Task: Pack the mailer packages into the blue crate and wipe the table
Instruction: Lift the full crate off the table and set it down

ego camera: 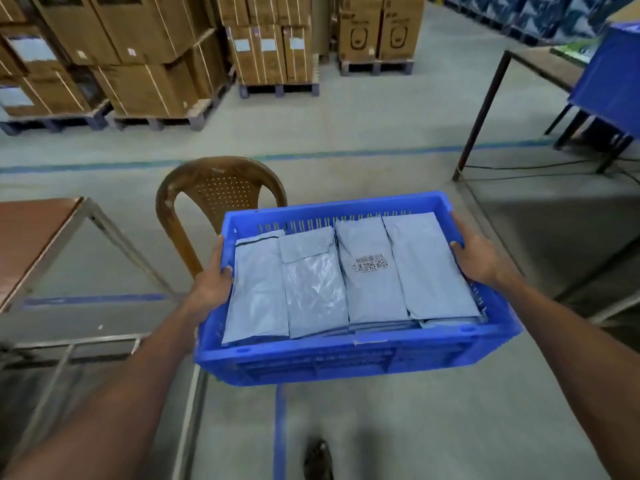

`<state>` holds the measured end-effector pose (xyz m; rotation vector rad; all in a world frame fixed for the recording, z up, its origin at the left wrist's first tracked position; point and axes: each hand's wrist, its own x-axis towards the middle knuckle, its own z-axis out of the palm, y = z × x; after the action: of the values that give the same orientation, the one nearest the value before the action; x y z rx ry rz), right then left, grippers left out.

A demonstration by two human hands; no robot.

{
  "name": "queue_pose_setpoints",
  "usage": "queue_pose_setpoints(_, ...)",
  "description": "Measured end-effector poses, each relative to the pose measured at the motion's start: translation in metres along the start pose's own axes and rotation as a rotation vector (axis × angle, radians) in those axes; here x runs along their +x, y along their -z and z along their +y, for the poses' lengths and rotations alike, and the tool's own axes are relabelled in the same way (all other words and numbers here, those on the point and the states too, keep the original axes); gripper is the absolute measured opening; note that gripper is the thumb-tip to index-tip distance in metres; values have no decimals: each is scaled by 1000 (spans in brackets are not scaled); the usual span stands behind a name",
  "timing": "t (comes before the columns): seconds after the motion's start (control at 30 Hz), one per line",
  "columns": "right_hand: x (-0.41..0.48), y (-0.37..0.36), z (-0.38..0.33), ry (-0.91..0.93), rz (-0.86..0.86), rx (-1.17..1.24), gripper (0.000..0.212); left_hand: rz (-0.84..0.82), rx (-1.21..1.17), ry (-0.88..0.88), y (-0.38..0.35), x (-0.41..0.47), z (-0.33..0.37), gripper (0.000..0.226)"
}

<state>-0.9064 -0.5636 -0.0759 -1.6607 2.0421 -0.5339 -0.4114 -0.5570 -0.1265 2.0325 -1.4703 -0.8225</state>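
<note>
Currently, the blue crate (346, 358) is being held off the floor by both hands: the left hand (213, 284) is being closed in a firm grip over its left rim, the right hand (479, 259) over its right rim. Grey mailer packages (374, 271) are being carried inside, laid in overlapping rows. A brown chair (194, 199) is being passed behind, the worktop (31, 233) at left.
</note>
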Motion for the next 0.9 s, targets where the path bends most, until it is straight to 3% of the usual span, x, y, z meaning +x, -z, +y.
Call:
queue_pose_setpoints(0.17,64,-27,42,-85,8,-52,64,-26,-17,-52,-85,56,19,65)
queue_pose_setpoints(0.27,112,-62,91,-112,22,-49,65,-71,-71,2,-146,95,2,69)
queue_pose_setpoints(0.53,205,-220,254,-192,-64,-23,65,-112,-58,88,-337,180,-117,72)
queue_pose_setpoints(0.67,231,-314,329,-226,-77,22,63,22,80,-21,-416,199,-159,66)
queue_pose_setpoints(0.9,261,-451,416,-189,-69,50,65,-90,30,169,-529,241,-262,70)
